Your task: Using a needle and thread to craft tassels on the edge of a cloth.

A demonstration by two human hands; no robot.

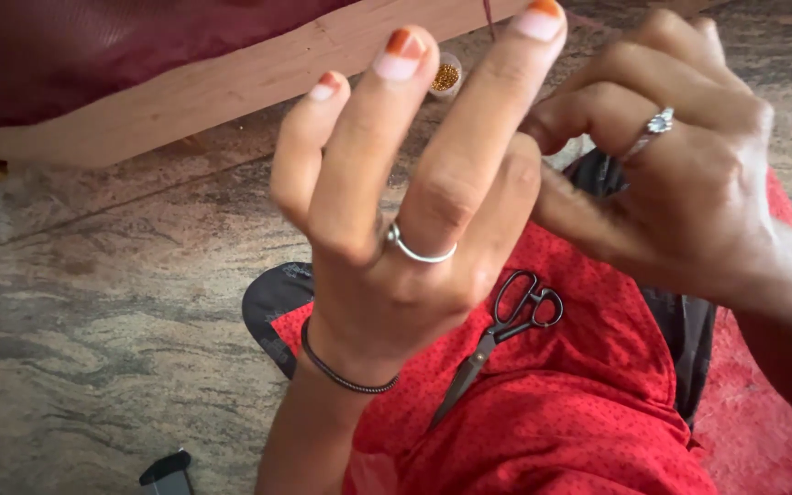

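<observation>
My left hand [396, 211] is raised close to the camera, its back toward me, three fingers spread upward with orange-painted nails, a silver ring and a dark wrist band. Its thumb and forefinger are hidden behind it, where they meet my right hand [680, 174]. My right hand, with a stone ring, is curled with fingertips pinched together against the left hand; what they pinch is too small to see. A thin dark red thread [489, 16] runs up from between the hands. Small black scissors [506, 335] lie on the red cloth [561, 412] over my lap.
A wooden frame edge [231, 82] holds stretched maroon fabric [75, 46] at the top left. A small cup of golden beads [445, 76] sits beside it. Brown patterned stone floor [93, 275] spreads to the left. A dark object [167, 469] lies at the bottom left.
</observation>
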